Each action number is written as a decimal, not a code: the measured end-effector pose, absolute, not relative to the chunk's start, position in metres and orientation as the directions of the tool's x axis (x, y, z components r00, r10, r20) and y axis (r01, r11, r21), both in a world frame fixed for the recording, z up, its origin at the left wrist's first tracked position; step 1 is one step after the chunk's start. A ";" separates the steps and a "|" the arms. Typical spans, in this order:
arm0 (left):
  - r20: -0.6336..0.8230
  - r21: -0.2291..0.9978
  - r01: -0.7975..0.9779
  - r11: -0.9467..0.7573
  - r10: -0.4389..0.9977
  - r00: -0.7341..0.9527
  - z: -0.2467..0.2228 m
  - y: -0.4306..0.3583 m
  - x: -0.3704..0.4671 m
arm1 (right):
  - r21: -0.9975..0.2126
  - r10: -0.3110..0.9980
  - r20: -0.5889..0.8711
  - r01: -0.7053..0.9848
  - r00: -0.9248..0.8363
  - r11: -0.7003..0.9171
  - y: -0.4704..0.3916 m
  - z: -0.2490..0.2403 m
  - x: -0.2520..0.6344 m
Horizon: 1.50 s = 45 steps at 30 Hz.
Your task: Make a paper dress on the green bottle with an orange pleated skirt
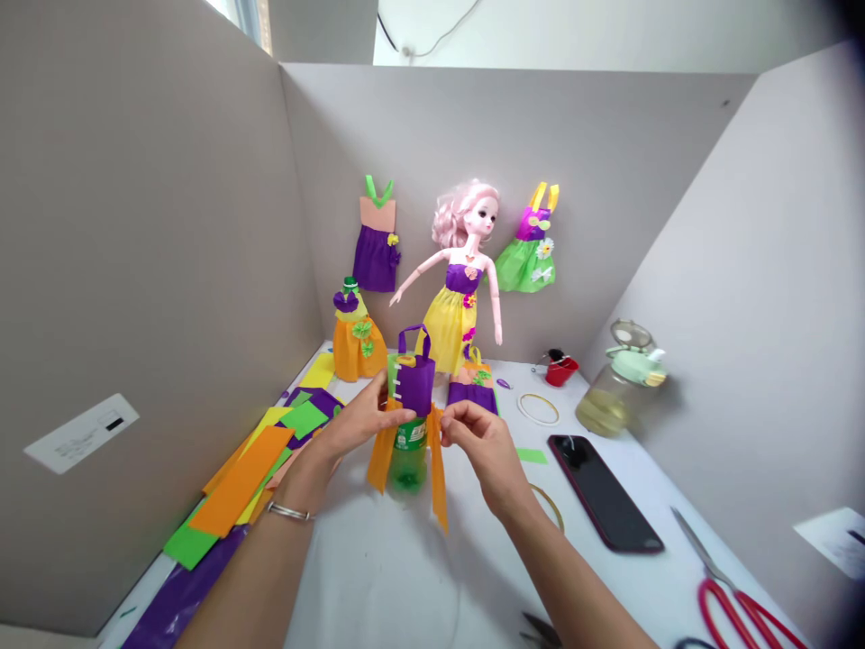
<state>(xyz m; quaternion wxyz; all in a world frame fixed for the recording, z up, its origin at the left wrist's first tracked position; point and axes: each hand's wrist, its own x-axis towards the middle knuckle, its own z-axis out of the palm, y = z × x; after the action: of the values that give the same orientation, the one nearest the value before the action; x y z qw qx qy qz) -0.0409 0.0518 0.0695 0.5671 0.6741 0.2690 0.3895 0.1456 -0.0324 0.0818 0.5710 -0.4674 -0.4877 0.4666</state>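
Observation:
A green plastic bottle (409, 460) stands upright on the table, dressed in a small purple doll bodice (414, 388) with purple straps and several white tape-like marks down its left side. My left hand (365, 416) grips the dressed bottle from the left, its thumb lying across the bodice's lower edge. On the bottle's right, my right hand (477, 442) pinches the top of an orange fabric strip (438, 478), whose lower end hangs free. Another orange piece (383, 455) hangs below my left hand. The fingers behind the bottle are hidden.
A pink-haired doll (456, 288) stands behind, with small dresses (376, 243) on the back wall. Fabric pieces (243, 478) lie left. At right are a phone (605, 491), red-handled scissors (726, 586), a lidded jug (612, 397) and rings (539, 410). Dark blades (541, 628) lie near the front.

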 end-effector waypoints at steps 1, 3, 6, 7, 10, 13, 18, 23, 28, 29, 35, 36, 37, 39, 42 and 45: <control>0.223 0.973 -0.068 -0.222 0.811 0.541 0.068 0.052 -0.040 | -0.988 0.988 0.121 -0.080 0.099 0.129 -0.032 0.082 0.145; 0.229 0.971 -0.063 -0.232 0.816 0.531 0.066 0.053 -0.038 | -0.987 0.985 0.123 -0.085 0.121 0.134 -0.032 0.082 0.145; 0.248 0.967 -0.095 -0.235 0.807 0.536 0.065 0.053 -0.035 | -0.985 0.980 0.128 -0.097 0.155 0.144 -0.032 0.082 0.145; 0.255 0.966 -0.108 -0.235 0.804 0.536 0.065 0.054 -0.034 | -0.984 0.978 0.129 -0.101 0.163 0.146 -0.032 0.082 0.145; 0.270 0.963 -0.140 -0.231 0.803 0.532 0.065 0.055 -0.030 | -0.982 0.977 0.131 -0.113 0.170 0.151 -0.031 0.081 0.145; 0.277 0.961 -0.158 -0.228 0.801 0.531 0.065 0.055 -0.027 | -0.981 0.979 0.130 -0.126 0.159 0.151 -0.031 0.079 0.145; 0.271 0.962 -0.138 -0.234 0.817 0.509 0.066 0.048 -0.021 | -0.974 0.980 0.130 -0.164 0.153 0.155 -0.030 0.077 0.143; 0.258 0.965 -0.088 -0.246 0.851 0.456 0.060 0.040 -0.013 | -0.965 0.980 0.135 -0.204 0.145 0.163 -0.030 0.074 0.142; 0.288 0.956 -0.066 -0.284 0.881 0.375 0.048 0.027 -0.008 | -0.962 0.979 0.133 -0.216 0.153 0.165 -0.032 0.071 0.140; 0.301 0.953 -0.068 -0.297 0.882 0.363 0.046 0.023 -0.008 | -0.962 0.979 0.132 -0.218 0.155 0.164 -0.032 0.071 0.139; 0.366 0.930 -0.129 -0.343 0.880 0.302 0.053 0.000 -0.002 | -0.961 0.980 0.128 -0.227 0.151 0.160 -0.033 0.069 0.137; 0.364 0.931 -0.142 -0.336 0.884 0.294 0.055 -0.002 -0.002 | -0.961 0.980 0.127 -0.227 0.150 0.159 -0.033 0.069 0.136; 0.358 0.933 -0.151 -0.327 0.887 0.293 0.057 -0.003 -0.001 | -0.961 0.981 0.125 -0.226 0.150 0.157 -0.033 0.069 0.136; 0.344 0.938 -0.159 -0.309 0.891 0.298 0.058 -0.003 0.000 | -0.963 0.981 0.121 -0.223 0.150 0.153 -0.034 0.070 0.135; 0.337 0.940 -0.157 -0.304 0.899 0.280 0.056 -0.002 0.000 | -0.966 0.980 0.115 -0.211 0.160 0.148 -0.036 0.073 0.132; 0.337 0.938 -0.169 -0.302 0.908 0.250 0.052 -0.001 0.000 | -0.970 0.978 0.112 -0.194 0.176 0.146 -0.037 0.075 0.130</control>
<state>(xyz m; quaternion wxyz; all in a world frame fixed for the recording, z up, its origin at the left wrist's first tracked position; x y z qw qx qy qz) 0.0003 -0.0007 0.0516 0.5065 0.6069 0.3045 0.5315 0.1301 -0.0374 0.0753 0.6202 -0.4511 -0.4342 0.4726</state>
